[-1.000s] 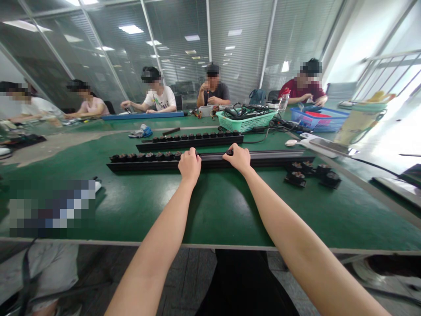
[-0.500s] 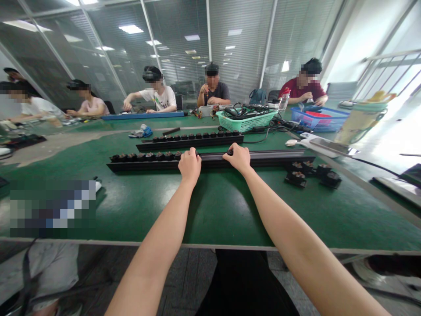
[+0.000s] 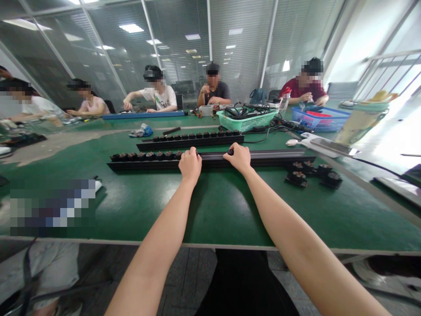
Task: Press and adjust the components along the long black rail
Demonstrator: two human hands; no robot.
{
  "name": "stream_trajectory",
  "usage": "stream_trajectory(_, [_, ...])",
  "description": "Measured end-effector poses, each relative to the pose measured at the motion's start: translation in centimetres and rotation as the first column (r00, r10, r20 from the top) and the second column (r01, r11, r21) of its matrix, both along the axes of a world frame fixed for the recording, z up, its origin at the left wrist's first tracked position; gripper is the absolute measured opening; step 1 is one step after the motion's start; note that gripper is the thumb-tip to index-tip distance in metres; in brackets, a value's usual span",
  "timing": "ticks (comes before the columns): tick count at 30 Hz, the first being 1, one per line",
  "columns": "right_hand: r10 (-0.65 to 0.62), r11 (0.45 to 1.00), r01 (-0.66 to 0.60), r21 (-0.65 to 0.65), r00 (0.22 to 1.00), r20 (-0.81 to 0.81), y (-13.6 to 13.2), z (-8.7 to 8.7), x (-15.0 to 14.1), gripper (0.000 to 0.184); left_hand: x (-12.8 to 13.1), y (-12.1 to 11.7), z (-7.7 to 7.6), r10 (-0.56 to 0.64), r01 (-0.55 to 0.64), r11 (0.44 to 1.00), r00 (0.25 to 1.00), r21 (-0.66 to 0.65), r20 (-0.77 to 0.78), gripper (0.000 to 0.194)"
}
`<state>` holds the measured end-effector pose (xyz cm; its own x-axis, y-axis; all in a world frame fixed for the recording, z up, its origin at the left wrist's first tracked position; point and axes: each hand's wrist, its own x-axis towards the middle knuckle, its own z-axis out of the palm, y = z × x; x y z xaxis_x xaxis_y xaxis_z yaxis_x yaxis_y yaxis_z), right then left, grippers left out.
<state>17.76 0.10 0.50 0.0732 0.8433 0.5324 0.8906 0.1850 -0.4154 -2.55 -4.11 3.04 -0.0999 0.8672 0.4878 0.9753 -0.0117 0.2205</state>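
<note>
Left hand (image 3: 190, 164) and right hand (image 3: 237, 158) both sit on a long black rail (image 3: 272, 155) lying crosswise on the green bench (image 3: 210, 210), their fingers curled down over it and drawn together, not spread. From where I stand, it looks like a grip on the rail itself; whether either hand is also pinching one small part, I cannot tell. A row of small black blocks (image 3: 144, 156) with brownish tops sits along the rail, just left of the left hand, and a single black knob (image 3: 230, 152) shows at the right hand's fingertips. Beyond the rail, a second black rail (image 3: 194, 141) carries a similar row. Off the rail's right end lie several loose black blocks (image 3: 330, 179). Farther past the rail, a teal basket (image 3: 246, 120) full of cables and a blue basket (image 3: 320, 119) stand on the bench, and co-workers (image 3: 213, 90) sit along the far side, busy with their own hands.
</note>
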Motion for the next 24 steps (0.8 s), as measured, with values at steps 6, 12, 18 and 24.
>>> stream_trajectory(6, [-0.004, 1.0, 0.004, 0.002, 1.0, 0.009, 0.06, -0.02, -0.02, 0.019, 0.12, -0.2, 0.18, 0.004, -0.004, 1.0, 1.0, -0.019, 0.001, 0.032])
stream_trajectory(12, [0.002, 1.0, -0.002, -0.002, 1.0, 0.018, -0.15, 0.18, -0.07, 0.016, 0.11, -0.21, 0.19, 0.003, -0.003, 1.0, 1.0, -0.013, -0.002, 0.033])
stream_trajectory(18, [0.003, 1.0, -0.003, 0.004, 1.0, 0.02, -0.42, 0.33, -0.16, 0.015, 0.12, -0.21, 0.18, 0.004, -0.004, 1.0, 1.0, -0.023, 0.002, 0.033])
stream_trajectory(24, [-0.009, 1.0, 0.009, 0.003, 0.999, 0.037, -0.43, 0.24, -0.18, 0.017, 0.04, 0.0, -0.03, 0.001, -0.001, 1.0, 1.0, -0.001, -0.002, 0.032])
